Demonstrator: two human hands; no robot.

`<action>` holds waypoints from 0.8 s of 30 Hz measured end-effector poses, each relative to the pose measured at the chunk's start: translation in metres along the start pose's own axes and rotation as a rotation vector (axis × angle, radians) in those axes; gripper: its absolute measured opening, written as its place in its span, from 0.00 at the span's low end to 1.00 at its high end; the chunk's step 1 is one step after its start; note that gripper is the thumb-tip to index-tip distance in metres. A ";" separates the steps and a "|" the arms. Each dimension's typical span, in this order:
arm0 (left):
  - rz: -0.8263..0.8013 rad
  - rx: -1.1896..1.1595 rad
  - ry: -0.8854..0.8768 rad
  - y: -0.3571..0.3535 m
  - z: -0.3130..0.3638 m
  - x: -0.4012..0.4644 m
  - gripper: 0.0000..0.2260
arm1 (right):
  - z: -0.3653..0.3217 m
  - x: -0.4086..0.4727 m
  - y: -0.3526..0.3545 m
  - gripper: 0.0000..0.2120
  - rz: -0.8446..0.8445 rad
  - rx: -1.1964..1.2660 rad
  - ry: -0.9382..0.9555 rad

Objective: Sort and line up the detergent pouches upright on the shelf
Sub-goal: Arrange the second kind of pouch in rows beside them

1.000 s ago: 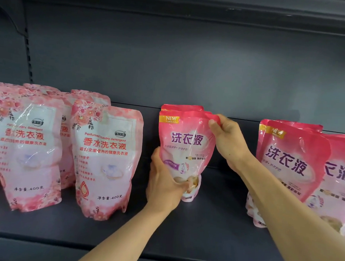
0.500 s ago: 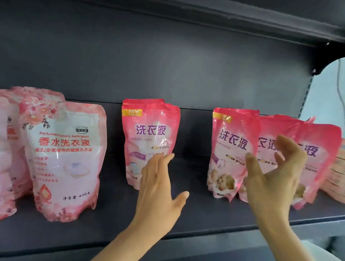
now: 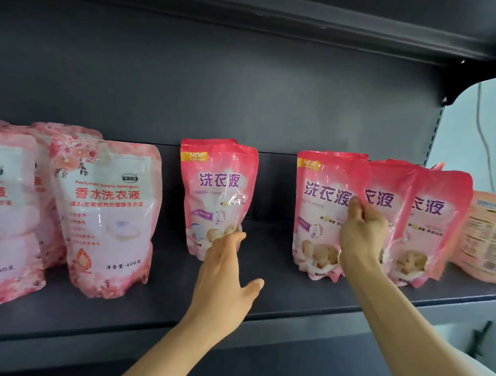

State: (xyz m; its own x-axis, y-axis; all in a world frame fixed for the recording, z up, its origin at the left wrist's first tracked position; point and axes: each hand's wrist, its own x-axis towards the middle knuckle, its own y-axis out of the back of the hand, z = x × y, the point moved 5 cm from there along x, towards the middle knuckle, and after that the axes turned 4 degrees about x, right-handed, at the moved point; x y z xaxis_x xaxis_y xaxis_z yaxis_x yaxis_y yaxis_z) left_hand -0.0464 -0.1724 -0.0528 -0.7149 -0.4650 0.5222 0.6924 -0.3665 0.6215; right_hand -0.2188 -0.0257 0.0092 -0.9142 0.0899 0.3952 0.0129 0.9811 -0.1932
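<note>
A small deep-pink pouch (image 3: pixel 217 191) stands upright mid-shelf, with another behind it. My left hand (image 3: pixel 224 276) is open, its fingertips touching that pouch's lower front. To the right, three overlapping deep-pink pouches lean together: the front one (image 3: pixel 321 209), a middle one (image 3: pixel 386 193) and a right one (image 3: pixel 439 217). My right hand (image 3: pixel 360 232) pinches the right edge of the front pouch, thumb on its face, fingers behind. At the left stand larger pale floral pouches (image 3: pixel 106 214), upright, with more behind and beside them (image 3: pixel 4 210).
The dark grey shelf (image 3: pixel 262 313) has a front lip below my wrists and a back panel close behind the pouches. An orange-and-white pack (image 3: pixel 490 234) lies at the far right end. Another shelf hangs overhead. A gap separates the middle pouch from the right group.
My right hand went from hovering open in front of the right group to pinching the front pouch's edge. My left hand slid forward to touch the middle pouch. The view shifted right.
</note>
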 end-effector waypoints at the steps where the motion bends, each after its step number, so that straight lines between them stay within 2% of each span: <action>1: 0.010 0.000 0.015 0.002 -0.003 -0.002 0.30 | -0.003 -0.004 0.000 0.17 -0.006 0.040 0.011; 4: 0.032 -0.034 0.075 0.008 -0.011 -0.008 0.34 | -0.014 -0.021 -0.007 0.18 -0.086 0.183 0.018; 8: 0.048 -0.088 0.151 0.012 -0.021 -0.013 0.45 | -0.010 -0.039 -0.042 0.17 -0.302 0.348 -0.090; 10: 0.064 -0.118 0.156 0.015 -0.024 -0.015 0.48 | -0.006 -0.050 -0.066 0.14 -0.401 0.449 -0.165; 14: 0.112 -0.154 0.190 0.022 -0.033 -0.014 0.51 | -0.002 -0.073 -0.099 0.17 -0.529 0.566 -0.226; 19: 0.175 -0.174 0.207 0.025 -0.040 -0.007 0.51 | -0.001 -0.085 -0.110 0.17 -0.589 0.558 -0.205; 24: 0.230 -0.160 0.235 0.022 -0.045 -0.004 0.47 | 0.004 -0.082 -0.106 0.18 -0.624 0.423 -0.072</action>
State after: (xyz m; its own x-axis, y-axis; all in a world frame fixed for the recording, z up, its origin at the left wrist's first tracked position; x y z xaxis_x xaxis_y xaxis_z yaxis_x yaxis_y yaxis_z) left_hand -0.0243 -0.2149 -0.0676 -0.5094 -0.7159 0.4774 0.8524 -0.3437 0.3941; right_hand -0.1463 -0.1376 -0.0065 -0.7253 -0.4864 0.4872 -0.6589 0.6955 -0.2864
